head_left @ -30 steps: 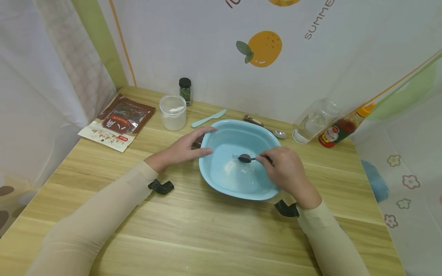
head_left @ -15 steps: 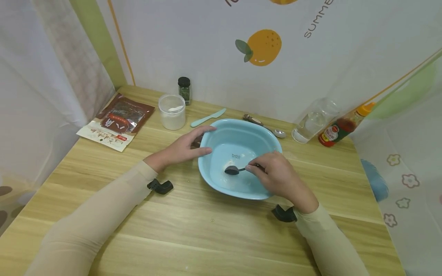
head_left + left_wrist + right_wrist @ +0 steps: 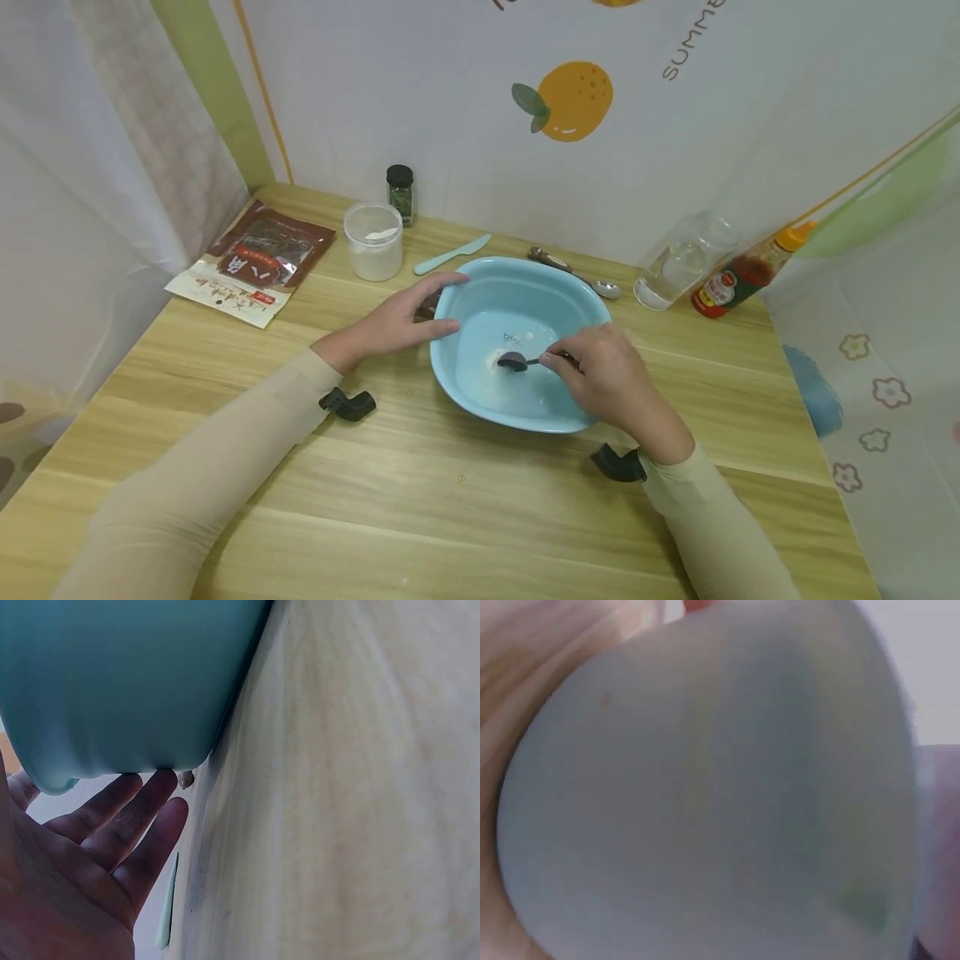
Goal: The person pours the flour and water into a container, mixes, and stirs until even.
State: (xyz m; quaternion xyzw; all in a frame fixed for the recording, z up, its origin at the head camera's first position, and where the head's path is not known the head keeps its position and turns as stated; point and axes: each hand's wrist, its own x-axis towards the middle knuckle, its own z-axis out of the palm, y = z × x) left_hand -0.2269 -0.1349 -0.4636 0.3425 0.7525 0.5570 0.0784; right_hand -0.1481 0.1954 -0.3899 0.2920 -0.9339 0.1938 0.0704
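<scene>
A light blue plastic basin (image 3: 480,398) sits on the wooden table, with a little clear liquid and a whitish patch on its bottom. My left hand (image 3: 390,323) holds its left rim, thumb over the edge; in the left wrist view that hand's (image 3: 97,862) other fingers lie against the outer wall. Over the basin, my right hand (image 3: 611,375) pinches the handle of a dark spoon (image 3: 513,361), whose bowl is low inside near the whitish patch. The right wrist view is blurred and mostly filled by the basin's outer wall (image 3: 705,795).
Behind the basin lie a pale green knife (image 3: 452,254) and a metal spoon (image 3: 606,289). A jar of white powder (image 3: 375,254), a dark-capped herb jar (image 3: 401,198) and a spice packet (image 3: 255,258) are at left. A glass of clear liquid (image 3: 671,275) stands beside a sauce bottle (image 3: 738,283).
The spoon in my right hand has swept toward the basin's near left, then slightly back right and up. My left hand stays on the rim.
</scene>
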